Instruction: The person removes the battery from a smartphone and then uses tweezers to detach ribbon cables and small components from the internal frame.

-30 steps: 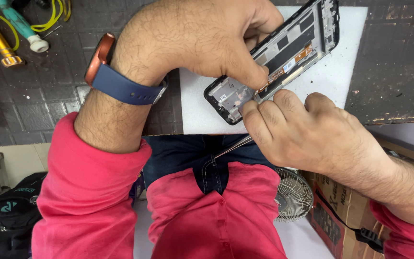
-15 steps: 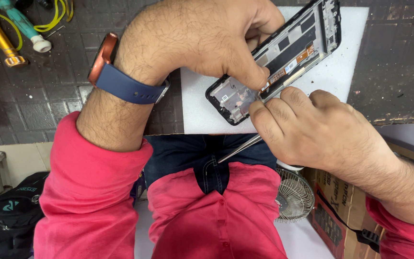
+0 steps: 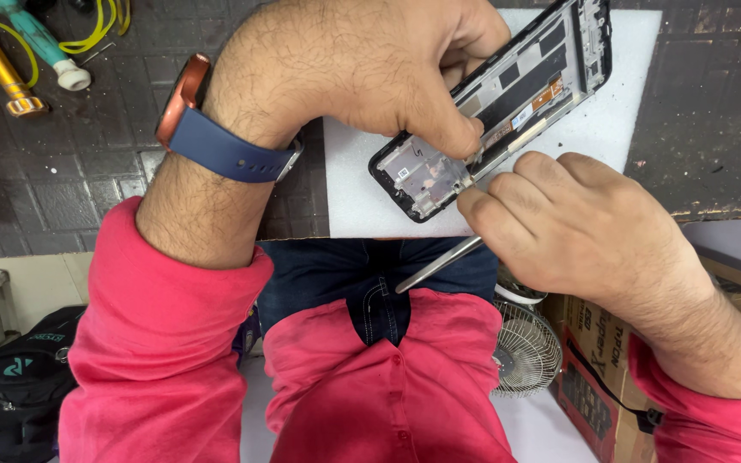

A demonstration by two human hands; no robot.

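Pinning opened phone frame (image 3: 508,111) on white foam pad (image 3: 636,103), left hand (image 3: 362,69) closed over frame's upper-left edge, thumb pressed near bottom corner. Right hand (image 3: 576,223) at 4 o'clock of frame, fingers pinched shut round thin metal tool (image 3: 439,264); tip meets frame's lower edge, handle trails toward 7 o'clock over lap. Left hand hides frame's left part. Blue-strapped watch (image 3: 216,137) on left wrist. Dark gridded desk (image 3: 62,189) under pad. Yellow-handled and teal-handled tools (image 3: 10,69) at 10 o'clock, well apart. Small fan (image 3: 525,351), cardboard box (image 3: 593,377) below desk edge at 5 o'clock.
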